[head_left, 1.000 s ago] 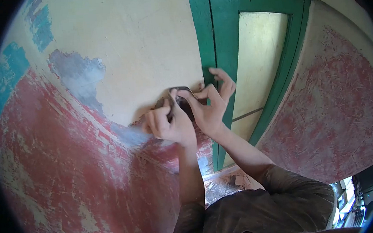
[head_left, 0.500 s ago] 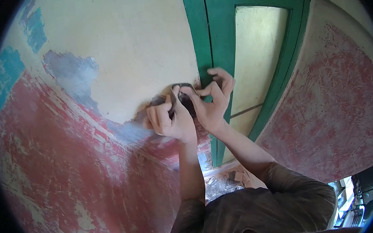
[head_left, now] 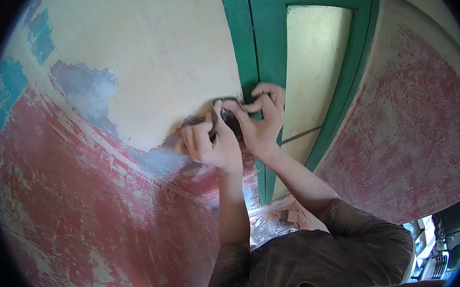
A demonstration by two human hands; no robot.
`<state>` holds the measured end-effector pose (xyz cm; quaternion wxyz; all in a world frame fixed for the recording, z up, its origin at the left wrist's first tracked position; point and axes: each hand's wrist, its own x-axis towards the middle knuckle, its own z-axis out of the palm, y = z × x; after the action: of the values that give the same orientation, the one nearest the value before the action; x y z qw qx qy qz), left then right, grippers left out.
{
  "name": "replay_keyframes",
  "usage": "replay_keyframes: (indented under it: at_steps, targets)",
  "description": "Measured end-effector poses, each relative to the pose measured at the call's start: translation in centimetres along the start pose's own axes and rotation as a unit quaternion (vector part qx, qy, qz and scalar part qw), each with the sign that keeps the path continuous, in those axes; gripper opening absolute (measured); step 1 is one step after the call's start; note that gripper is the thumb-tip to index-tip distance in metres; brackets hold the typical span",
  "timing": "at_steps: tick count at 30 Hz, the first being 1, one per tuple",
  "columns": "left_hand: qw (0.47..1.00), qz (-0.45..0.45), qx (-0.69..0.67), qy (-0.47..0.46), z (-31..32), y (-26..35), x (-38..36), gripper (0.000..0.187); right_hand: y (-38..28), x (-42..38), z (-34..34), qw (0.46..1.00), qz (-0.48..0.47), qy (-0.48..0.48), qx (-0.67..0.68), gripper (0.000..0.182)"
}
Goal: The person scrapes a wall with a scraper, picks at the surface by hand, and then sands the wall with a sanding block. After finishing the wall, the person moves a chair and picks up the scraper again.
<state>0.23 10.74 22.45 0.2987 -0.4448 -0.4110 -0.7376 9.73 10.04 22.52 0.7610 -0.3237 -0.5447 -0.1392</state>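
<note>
My left hand (head_left: pixel 213 144) and my right hand (head_left: pixel 262 125) are close together at the wall, thumbs near each other. Between them they pinch a thin dark piece (head_left: pixel 234 124), its upper edge slightly curved; its kind is not clear. It is up against the painted wall (head_left: pixel 170 57), where cream paint ends in a ragged edge over grey and red patches. Fingers on both hands are curled, and the thumbs press on the near side of the piece. The right fingers are beside the green door frame (head_left: pixel 247 62).
The green door (head_left: pixel 271 44) with a pale panel (head_left: pixel 317 57) stands to the right of my hands. Beyond it is a scraped reddish wall (head_left: pixel 400 131). Low down lie plastic sheeting (head_left: pixel 268 229) and some debris (head_left: pixel 295 217). Household items show at lower right.
The view has shifted slightly, so the door sits a little further left. Both hands keep their hold on the dark piece, with only a very small movement.
</note>
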Motion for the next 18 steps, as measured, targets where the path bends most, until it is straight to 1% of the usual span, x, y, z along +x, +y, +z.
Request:
replay_keyframes:
  at_steps: [1,2,3,5,7,8,9,11,13,15,17,18]
  targets:
    - [1.0,-0.008,-0.01,0.0,-0.4,-0.2,-1.6,0.046,-0.1,-1.6,-0.7,1.0,0.008,-0.01,-0.017,0.037]
    - [0.999,-0.04,-0.014,-0.033,-1.2,-0.8,-3.4,0.046,0.1,-2.6,-0.9,0.999,0.013,-0.019,-0.033,0.04]
    - [0.998,-0.04,-0.007,-0.046,-1.9,-0.6,-3.5,0.046,0.2,-2.6,-0.8,0.999,0.011,-0.018,-0.03,0.04]
    - [0.998,-0.038,-0.012,-0.042,-1.4,-0.7,-3.0,0.045,0.1,-2.6,-0.5,1.0,-0.002,0.0,-0.028,0.039]
    - [1.0,-0.008,-0.014,-0.021,-0.4,0.2,1.2,0.046,-0.9,1.0,1.3,1.0,-0.005,0.019,-0.011,0.041]
    - [0.997,-0.061,-0.04,-0.015,0.7,0.5,2.7,0.047,-1.7,3.6,2.2,0.999,-0.032,0.037,-0.009,0.04]
    - [0.999,-0.043,-0.015,-0.007,1.3,0.9,4.4,0.048,-2.2,5.0,2.6,0.997,-0.059,0.055,-0.008,0.04]
    - [1.0,0.006,0.002,0.02,1.6,1.1,5.5,0.047,-2.4,5.3,2.7,0.998,-0.047,0.048,-0.011,0.039]
    - [1.0,0.01,0.005,0.019,1.2,0.5,3.7,0.046,-2.1,4.7,2.2,0.998,-0.038,0.042,-0.018,0.038]
    - [0.999,0.012,0.007,0.032,0.4,0.3,1.2,0.047,-1.2,1.4,1.0,0.999,-0.026,0.013,-0.039,0.036]
    - [0.999,-0.038,-0.006,-0.009,-1.3,-0.9,-3.1,0.046,0.2,-2.9,-0.3,0.999,-0.008,-0.003,-0.043,0.035]
    - [0.999,-0.036,-0.006,-0.006,-1.3,-1.0,-3.0,0.046,-0.2,-3.3,-0.6,0.999,0.01,-0.021,-0.049,0.035]
